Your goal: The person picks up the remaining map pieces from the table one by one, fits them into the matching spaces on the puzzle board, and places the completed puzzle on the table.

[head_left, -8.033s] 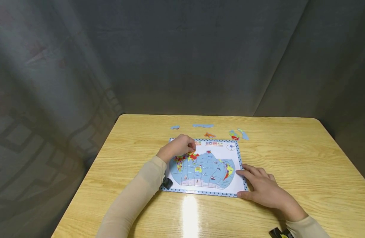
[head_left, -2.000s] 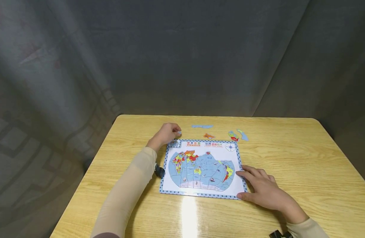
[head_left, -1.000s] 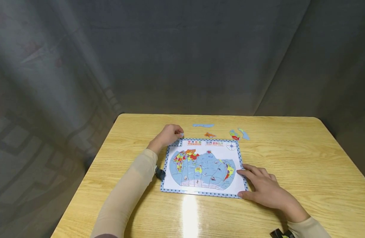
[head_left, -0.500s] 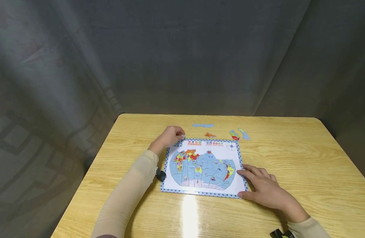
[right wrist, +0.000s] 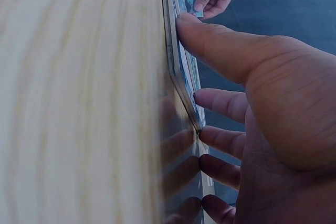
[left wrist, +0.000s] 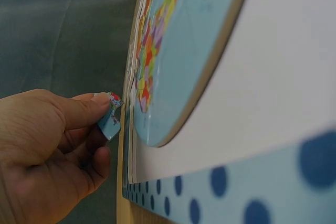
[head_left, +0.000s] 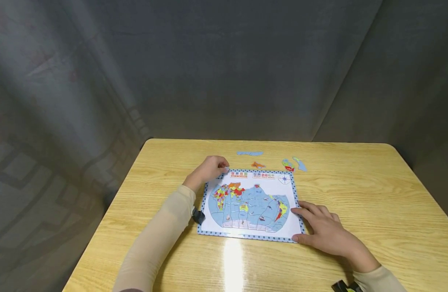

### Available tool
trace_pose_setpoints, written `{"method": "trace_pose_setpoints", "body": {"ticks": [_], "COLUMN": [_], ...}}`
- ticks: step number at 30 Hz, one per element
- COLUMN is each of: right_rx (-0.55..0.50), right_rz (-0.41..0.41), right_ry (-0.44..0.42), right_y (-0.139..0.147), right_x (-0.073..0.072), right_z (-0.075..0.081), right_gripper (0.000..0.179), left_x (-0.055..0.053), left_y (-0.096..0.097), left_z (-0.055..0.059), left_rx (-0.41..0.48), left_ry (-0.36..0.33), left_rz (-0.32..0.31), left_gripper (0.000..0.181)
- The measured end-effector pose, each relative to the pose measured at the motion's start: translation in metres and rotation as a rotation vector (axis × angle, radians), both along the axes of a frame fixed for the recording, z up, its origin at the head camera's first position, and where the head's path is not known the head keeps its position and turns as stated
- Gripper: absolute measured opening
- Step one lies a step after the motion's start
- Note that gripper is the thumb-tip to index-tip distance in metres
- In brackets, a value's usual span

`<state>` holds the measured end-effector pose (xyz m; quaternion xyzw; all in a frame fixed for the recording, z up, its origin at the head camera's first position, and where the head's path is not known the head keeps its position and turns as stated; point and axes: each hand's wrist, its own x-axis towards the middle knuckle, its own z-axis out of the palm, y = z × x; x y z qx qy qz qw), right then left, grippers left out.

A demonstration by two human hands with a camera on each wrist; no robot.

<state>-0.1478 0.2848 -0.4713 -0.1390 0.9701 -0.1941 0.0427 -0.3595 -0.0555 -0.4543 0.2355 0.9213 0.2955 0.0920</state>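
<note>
One dark grey drape [head_left: 227, 73] forms the backdrop. One wood-grain table [head_left: 355, 174] stands in front of it. One rectangular puzzle board [head_left: 253, 237] with a dotted blue border lies flat on the table; it carries one partly filled world map [head_left: 258, 209], two printed titles along the far side and one compass rose [head_left: 284, 179] at the far right corner. Two beige sleeves are present: one left sleeve [head_left: 156, 239], one right sleeve [head_left: 378, 280]. Two hands are in use. The right hand [head_left: 324, 233] is spread, with its thumb on the near right corner of the board, its index fingertip on the right margin and its other fingertips beside the board. The left hand [head_left: 210, 167] is at the far left corner, pinching one held piece between thumb and fingers. One black wrist unit [head_left: 198, 216] is visible at the left wrist. Four loose shapes lie beyond the board: one blue strip [head_left: 249, 153], one green-and-red piece [head_left: 288, 165], one blue-and-green piece [head_left: 300, 164] and one orange piece [head_left: 258, 165]. The held piece [left wrist: 110, 124] is pale blue with red detail; its contact with the board cannot be determined.
</note>
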Motion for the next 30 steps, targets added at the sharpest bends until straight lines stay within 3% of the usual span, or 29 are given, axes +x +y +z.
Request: {"method": "trace_pose_setpoints", "body": {"ticks": [30], "right_rx": [-0.002], "right_rz": [0.007], "right_ry": [-0.008], "right_y": [0.0], "right_x": [-0.001], "right_z": [0.002], "right_gripper": [0.078], "left_x": [0.014], "left_y": [0.002], "left_z": [-0.001], "left_rx": [0.003], "left_ry": [0.013], "left_rz": [-0.049], "left_gripper": [0.009]}}
